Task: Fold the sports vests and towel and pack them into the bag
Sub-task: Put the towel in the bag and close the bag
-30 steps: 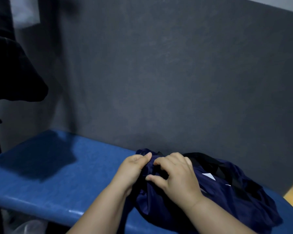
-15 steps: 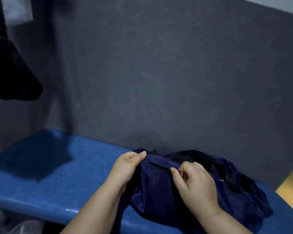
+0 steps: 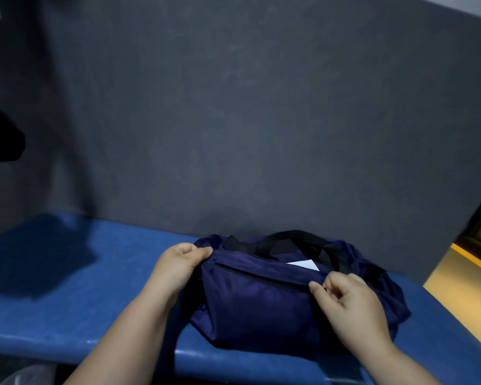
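On the bench (image 3: pixel 67 315), left hand (image 3: pixel 175 269) grips the bag (image 3: pixel 261 307) end, right hand (image 3: pixel 353 304) fingers (image 3: pixel 318 290) pinch the zip (image 3: pixel 261 270); slack cloth could jam it

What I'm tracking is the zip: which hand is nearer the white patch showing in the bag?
Right. The right hand pinches the bag just beside the white patch; the left hand grips its far end.

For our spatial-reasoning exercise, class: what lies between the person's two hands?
In the head view, the zip edge of the navy bag spans the stretch from the left hand to the right hand; both hold it.
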The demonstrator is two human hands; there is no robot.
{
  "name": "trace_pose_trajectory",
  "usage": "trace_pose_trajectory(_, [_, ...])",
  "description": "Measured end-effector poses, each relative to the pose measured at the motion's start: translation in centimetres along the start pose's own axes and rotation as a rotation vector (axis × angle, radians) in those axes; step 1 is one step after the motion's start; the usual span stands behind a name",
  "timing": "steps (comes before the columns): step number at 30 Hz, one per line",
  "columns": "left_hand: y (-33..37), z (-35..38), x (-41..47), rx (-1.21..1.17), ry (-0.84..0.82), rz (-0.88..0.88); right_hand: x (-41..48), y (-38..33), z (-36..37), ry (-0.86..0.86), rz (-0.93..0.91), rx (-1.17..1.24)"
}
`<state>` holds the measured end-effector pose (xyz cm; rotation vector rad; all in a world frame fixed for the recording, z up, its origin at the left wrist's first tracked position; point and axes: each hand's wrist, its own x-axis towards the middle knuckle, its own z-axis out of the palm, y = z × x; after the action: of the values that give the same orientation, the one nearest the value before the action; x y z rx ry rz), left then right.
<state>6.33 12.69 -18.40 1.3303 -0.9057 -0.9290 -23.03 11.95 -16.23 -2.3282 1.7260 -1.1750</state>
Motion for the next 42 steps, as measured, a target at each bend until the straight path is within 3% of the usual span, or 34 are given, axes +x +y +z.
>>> trace_pose_trajectory(4, [0.6, -1.2, -0.2, 0.156, -0.117, -0.102, -0.6, 0.4, -0.7, -0.073, 0.022, 0.089])
trace_pose_trajectory(7, [0.4, -1.9, -0.1, 0.363, -0.134, -0.158, -0.1, 1.5, -2.2, 0.022, 0.071, 0.144])
trace_pose_trajectory(10, [0.0, -1.5, -0.1, 0.548, -0.076, -0.131, 0.8, 3.4, -3.1, 0.097, 0.145, 0.045])
trace_pose_trajectory(13, [-0.6, -1.2, 0.2, 0.671, -0.021, -0.087, 1.8, 6.0, -3.1, 0.031, 0.282, -0.110])
trace_pose_trajectory(17, [-1.0, -0.5, 0.0, 0.709, 0.010, -0.070, 2.4, 8.3, -2.5, -0.157, 0.472, -0.166])
trace_pose_trajectory(24, [-2.2, -0.4, -0.7, 0.741, -0.020, -0.171, 2.9, 9.3, -2.2, -0.218, 0.607, -0.106])
trace_pose_trajectory(35, [-3.4, 0.6, -1.5, 0.831, 0.111, -0.152, 2.4, 10.1, -1.2, -0.294, 0.604, -0.111])
trace_pose_trajectory(42, [-2.2, 1.3, -3.3, 0.759, 0.205, -0.201, 2.2, 10.7, -1.3, -0.210, 0.606, -0.052])
